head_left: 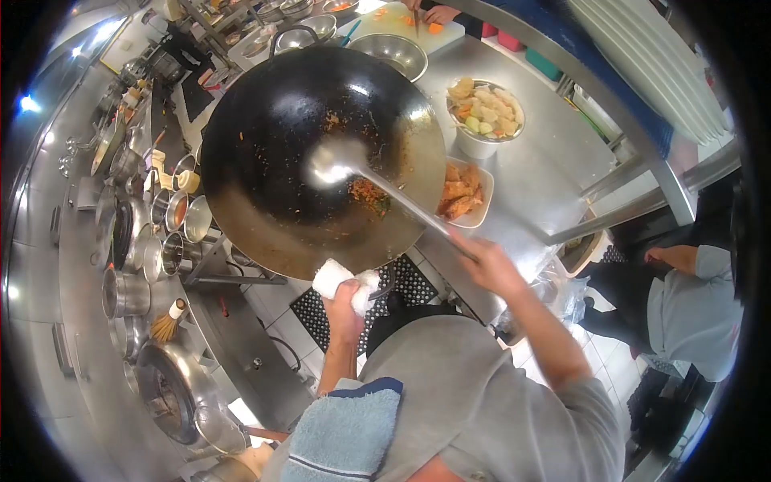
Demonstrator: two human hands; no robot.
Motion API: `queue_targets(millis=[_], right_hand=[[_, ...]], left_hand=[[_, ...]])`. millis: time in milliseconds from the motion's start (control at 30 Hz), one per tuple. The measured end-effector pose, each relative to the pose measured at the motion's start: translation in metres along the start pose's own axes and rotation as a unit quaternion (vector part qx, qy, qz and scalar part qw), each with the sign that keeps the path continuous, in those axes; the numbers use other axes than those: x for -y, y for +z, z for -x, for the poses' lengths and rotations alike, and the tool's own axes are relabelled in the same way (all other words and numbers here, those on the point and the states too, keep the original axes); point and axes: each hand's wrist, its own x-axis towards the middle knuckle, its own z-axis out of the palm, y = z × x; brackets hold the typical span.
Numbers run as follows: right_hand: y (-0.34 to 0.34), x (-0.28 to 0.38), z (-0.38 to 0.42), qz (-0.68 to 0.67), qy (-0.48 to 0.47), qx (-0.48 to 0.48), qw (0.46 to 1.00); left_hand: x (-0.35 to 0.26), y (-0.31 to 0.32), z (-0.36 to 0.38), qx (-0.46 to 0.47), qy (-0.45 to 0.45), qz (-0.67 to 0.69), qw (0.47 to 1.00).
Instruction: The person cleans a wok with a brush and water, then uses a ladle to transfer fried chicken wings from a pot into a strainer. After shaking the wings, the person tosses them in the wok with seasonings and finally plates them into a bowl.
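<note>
From the head camera, the left hand [344, 309] gripped a white cloth [345, 283] at the wok [273, 185] near rim. The right hand [491, 265] closed round the ladle [337, 161], whose handle slanted from the wok's centre toward that hand.
</note>
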Motion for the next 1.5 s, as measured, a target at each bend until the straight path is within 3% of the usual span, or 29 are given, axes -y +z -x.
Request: queue_targets(millis=[100, 200, 333, 467, 767, 900, 1100, 1167, 1200, 1233, 1300, 1400, 1500], right_hand=[[-0.079, -0.034, 0.063, 0.203, -0.003, 0.073, 0.976], [-0.105, -0.021, 0.062, 0.248, 0.039, 0.055, 0.966], [-0.055, 0.012, 0.044, 0.126, -0.024, 0.0, 0.992], [-0.104, -0.03, 0.109, 0.288, 0.023, 0.081, 0.954], [-0.133, -0.03, 0.119, 0.334, -0.031, -0.033, 0.941], [-0.166, -0.039, 0.147, 0.359, 0.014, -0.036, 0.932], [-0.154, -0.051, 0.13, 0.272, -0.021, -0.077, 0.959], [-0.128, -0.012, 0.073, 0.133, 0.076, -0.03, 0.988], [-0.099, -0.008, 0.043, 0.069, 0.032, -0.079, 0.994], [-0.078, -0.001, 0.013, 0.034, 0.054, -0.065, 0.996], [-0.024, -0.003, -0.035, -0.034, -0.028, -0.136, 0.99], [-0.019, 0.015, -0.022, -0.031, 0.014, -0.09, 0.995], [-0.057, -0.051, 0.051, 0.127, 0.028, -0.023, 0.991]], left_hand=[[0.0, -0.001, 0.002, -0.009, 0.002, 0.007, 1.0], [0.007, -0.001, 0.003, -0.019, 0.027, 0.004, 0.999], [0.002, 0.019, 0.01, -0.039, 0.047, -0.002, 0.998], [0.007, 0.016, 0.005, -0.013, 0.075, 0.01, 0.997], [0.016, 0.014, 0.006, -0.016, 0.081, 0.017, 0.996], [0.023, 0.006, -0.001, -0.016, 0.078, 0.006, 0.997], [0.017, 0.004, -0.012, -0.014, 0.105, -0.014, 0.994], [0.017, 0.001, -0.009, -0.015, 0.107, -0.017, 0.994], [0.015, 0.005, -0.004, -0.023, 0.099, -0.015, 0.995], [0.012, 0.012, 0.003, -0.032, 0.094, -0.013, 0.995], [0.015, 0.009, 0.006, -0.026, 0.098, -0.002, 0.995], [0.019, 0.004, 0.011, -0.003, 0.109, -0.008, 0.994], [0.019, 0.0, 0.013, 0.002, 0.095, -0.011, 0.995]])
